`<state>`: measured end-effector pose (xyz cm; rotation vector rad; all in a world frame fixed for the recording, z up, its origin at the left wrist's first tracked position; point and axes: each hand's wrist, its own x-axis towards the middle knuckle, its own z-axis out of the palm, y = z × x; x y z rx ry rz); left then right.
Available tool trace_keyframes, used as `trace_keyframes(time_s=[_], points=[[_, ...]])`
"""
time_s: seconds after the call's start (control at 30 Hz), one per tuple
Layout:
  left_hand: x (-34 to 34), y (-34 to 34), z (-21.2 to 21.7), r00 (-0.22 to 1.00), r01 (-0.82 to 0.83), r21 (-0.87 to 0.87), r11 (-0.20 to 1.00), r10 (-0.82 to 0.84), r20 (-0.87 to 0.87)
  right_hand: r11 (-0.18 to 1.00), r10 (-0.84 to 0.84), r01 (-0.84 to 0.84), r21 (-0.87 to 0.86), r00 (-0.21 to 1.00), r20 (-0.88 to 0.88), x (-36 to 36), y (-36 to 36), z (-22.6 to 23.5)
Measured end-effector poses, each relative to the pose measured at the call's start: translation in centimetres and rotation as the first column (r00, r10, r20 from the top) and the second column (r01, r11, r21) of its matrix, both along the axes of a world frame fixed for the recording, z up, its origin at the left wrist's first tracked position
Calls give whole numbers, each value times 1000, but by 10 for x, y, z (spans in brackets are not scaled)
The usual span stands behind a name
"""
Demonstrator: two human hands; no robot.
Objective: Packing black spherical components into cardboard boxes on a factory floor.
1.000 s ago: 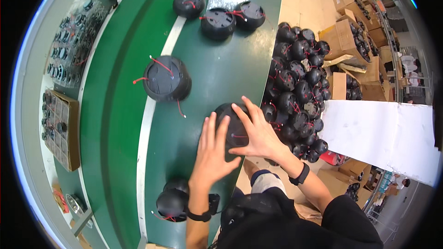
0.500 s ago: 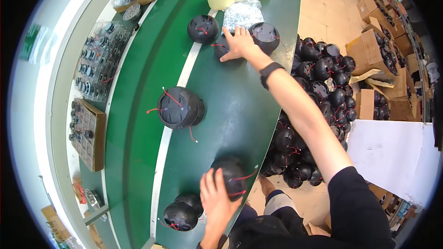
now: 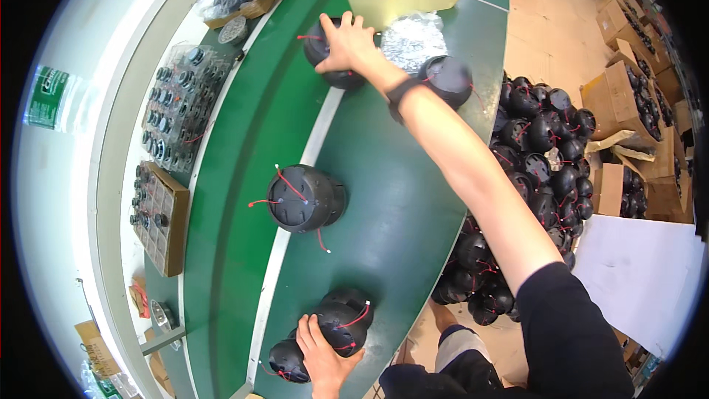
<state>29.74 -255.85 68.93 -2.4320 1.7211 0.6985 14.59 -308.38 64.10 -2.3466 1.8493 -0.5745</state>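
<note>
My right hand [image 3: 351,46] reaches to the far end of the bench, its fingers spread around a black round housing [image 3: 316,50] with a red wire. Another dark housing seems to lie under the palm, mostly hidden. Just right of the wrist stands a black housing [image 3: 447,80] with a flat top. Near me, my left hand [image 3: 323,358] grips a black housing [image 3: 344,325] with red wires, fingers on its left and thumb in front. Close beside that hand lies a smaller-looking black ball housing [image 3: 288,360]. A flat-topped housing [image 3: 303,198] with red wires stands mid-bench, untouched.
A yellow-backed roll [image 3: 402,0] and a clear plastic bag [image 3: 413,41] lie at the far end. Left of the green belt [image 3: 221,199] are trays of small parts [image 3: 181,103] and a divided carton [image 3: 161,218]. Many black housings [image 3: 543,170] are piled right of the bench.
My right hand has moved left across the far end, onto the housings at the belt's edge. My left hand has brought its housing left, against the others near me. The view has shifted slightly.
</note>
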Motion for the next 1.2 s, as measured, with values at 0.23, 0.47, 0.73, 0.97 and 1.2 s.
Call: trace_keyframes(time_s=[0.23, 0.47, 0.73, 0.97, 1.2], points=[[6, 0, 12, 998, -61, -2, 998, 61, -14, 960, 218, -187, 209, 967, -132, 21, -40, 18], [6, -4, 8, 993, -89, -38, 995, 86, -78, 885, 423, -363, 293, 889, -175, -43, 77, 6], [10, 21, -6, 992, -99, -174, 980, 84, -93, 813, 457, -398, 425, 889, -40, -75, 344, 34], [43, -8, -22, 985, -163, -182, 970, 170, 27, 825, 437, -425, 374, 898, 56, -29, 441, 26], [101, -43, -15, 984, -36, 50, 998, 26, 176, 891, 237, -273, 363, 961, 140, -16, 456, 19]])
